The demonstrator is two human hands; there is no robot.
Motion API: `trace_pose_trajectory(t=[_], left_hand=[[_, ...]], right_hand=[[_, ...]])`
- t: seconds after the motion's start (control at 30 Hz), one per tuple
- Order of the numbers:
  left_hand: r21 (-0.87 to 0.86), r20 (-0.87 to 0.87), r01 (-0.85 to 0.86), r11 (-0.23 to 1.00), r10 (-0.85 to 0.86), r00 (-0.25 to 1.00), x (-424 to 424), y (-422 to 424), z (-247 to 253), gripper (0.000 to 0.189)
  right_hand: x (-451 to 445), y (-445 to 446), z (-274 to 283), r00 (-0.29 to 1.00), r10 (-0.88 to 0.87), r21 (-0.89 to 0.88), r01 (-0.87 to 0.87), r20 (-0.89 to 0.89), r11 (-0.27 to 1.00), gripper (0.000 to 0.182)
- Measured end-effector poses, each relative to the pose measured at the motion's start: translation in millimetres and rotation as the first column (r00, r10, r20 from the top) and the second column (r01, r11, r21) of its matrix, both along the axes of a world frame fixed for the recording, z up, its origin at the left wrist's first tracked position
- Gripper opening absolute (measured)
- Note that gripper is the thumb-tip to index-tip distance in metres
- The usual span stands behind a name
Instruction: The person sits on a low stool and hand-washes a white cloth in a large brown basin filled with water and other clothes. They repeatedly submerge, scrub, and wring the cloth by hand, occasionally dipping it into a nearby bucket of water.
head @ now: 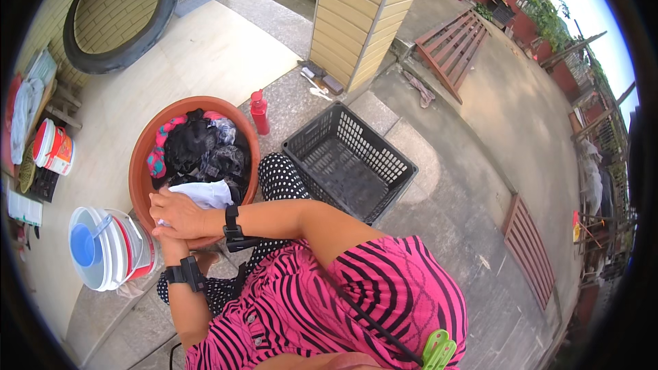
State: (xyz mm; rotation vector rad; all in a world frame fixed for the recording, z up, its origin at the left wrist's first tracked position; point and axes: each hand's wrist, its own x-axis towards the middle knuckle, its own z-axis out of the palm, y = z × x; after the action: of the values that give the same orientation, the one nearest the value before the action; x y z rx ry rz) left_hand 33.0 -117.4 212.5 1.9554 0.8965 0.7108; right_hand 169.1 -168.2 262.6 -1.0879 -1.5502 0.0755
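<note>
My right hand [180, 214] reaches across and lies over my left hand at the near left rim of a round terracotta-coloured basin [139, 159]. Most of my left hand [168, 239] is covered, so whatever it grips is hidden. A small white bit shows by the right fingers; I cannot tell what it is. Right beside the hands, a white cloth [208, 193] lies on a heap of dark clothes [190, 139] inside the basin. Pink patterned fabric [157, 156] runs along the heap's left side. Black straps with small devices circle both wrists.
A white bucket [110, 272] with a blue dipper [85, 246] stands left of the basin. To the right are a red pump bottle [259, 113] and a black plastic crate [354, 174]. Behind rise a tiled pillar [354, 15] and a tyre-like black ring [97, 64] against the wall.
</note>
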Motion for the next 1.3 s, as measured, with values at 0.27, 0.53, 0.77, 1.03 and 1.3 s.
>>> trace_pose_trajectory(t=[0.27, 0.53, 0.77, 1.03, 1.3], left_hand=[[-0.549, 0.308, 0.023, 0.835, 0.177, 0.935, 33.3, 5.6, 4.0, 0.024], [-0.443, 0.246, -0.071, 0.894, 0.196, 0.949, 49.8, 9.4, 6.0, 0.021], [-0.488, 0.434, -0.350, 0.800, 0.570, 0.697, 38.5, 32.6, -20.3, 0.017], [-0.723, 0.220, -0.204, 0.660, 0.500, 0.838, 32.8, -17.1, -10.5, 0.054], [-0.745, 0.506, 0.154, 0.650, 0.399, 0.765, 28.6, -24.4, 17.5, 0.043]], right_hand=[[5.7, 29.5, -36.0, 0.984, -0.141, -0.171, 0.120, -0.112, 0.978, 0.028], [11.6, 27.4, -38.6, 0.912, -0.170, -0.312, 0.049, -0.374, 0.949, 0.022], [-9.7, 26.6, -62.0, 0.338, -0.081, -0.324, -0.761, -0.937, 0.562, 0.048], [28.3, 26.8, -64.2, 0.916, -0.151, -0.434, -0.028, -0.373, 0.901, 0.013], [-9.7, -12.9, -9.6, 0.997, 0.068, -0.124, -0.063, 0.034, 0.990, 0.021]])
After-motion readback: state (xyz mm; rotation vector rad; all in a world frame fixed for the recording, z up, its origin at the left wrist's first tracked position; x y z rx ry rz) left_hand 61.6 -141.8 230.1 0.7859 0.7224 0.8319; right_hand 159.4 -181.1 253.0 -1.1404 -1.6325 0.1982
